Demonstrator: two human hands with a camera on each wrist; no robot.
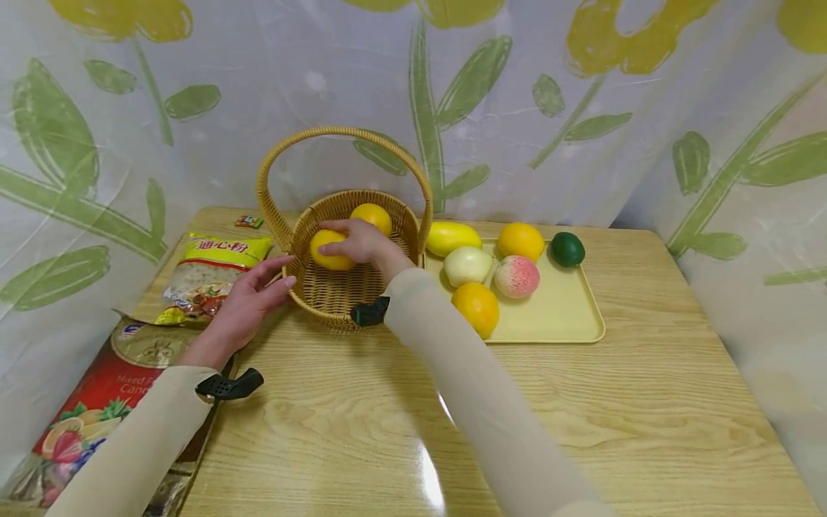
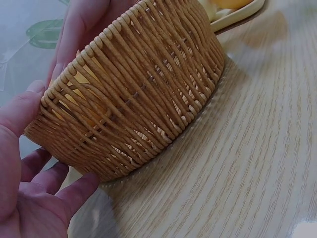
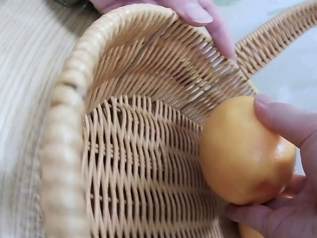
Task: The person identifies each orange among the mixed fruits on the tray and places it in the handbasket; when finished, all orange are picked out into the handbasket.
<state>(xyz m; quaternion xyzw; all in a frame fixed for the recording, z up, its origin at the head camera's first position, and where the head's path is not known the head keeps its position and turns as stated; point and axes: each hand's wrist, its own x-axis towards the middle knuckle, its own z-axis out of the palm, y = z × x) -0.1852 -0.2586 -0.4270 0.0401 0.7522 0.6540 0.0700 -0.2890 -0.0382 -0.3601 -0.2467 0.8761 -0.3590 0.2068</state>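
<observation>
A round wicker basket [image 1: 326, 305] with a tall arched handle stands on the table. Inside it my right hand [image 1: 362, 244] grips an orange [image 1: 331, 251], thumb on one side and fingers on the other, as the right wrist view shows the orange [image 3: 245, 151] near the basket wall. Behind it lies a second orange [image 1: 373, 217] in the basket. My left hand [image 1: 248, 298] holds the basket's left side, its thumb at the rim and the other fingers against the outer wall in the left wrist view, close to the handle's foot.
Right of the basket, a yellow tray [image 1: 555, 316] carries a yellow oval fruit [image 1: 454, 238], a pale fruit [image 1: 468, 266], a peach [image 1: 517, 277], oranges [image 1: 476, 309] and a dark green fruit [image 1: 568, 249]. At left lie a pasta bag [image 1: 216, 269], a red candy bag [image 1: 97, 391] and a small packet [image 1: 248, 221].
</observation>
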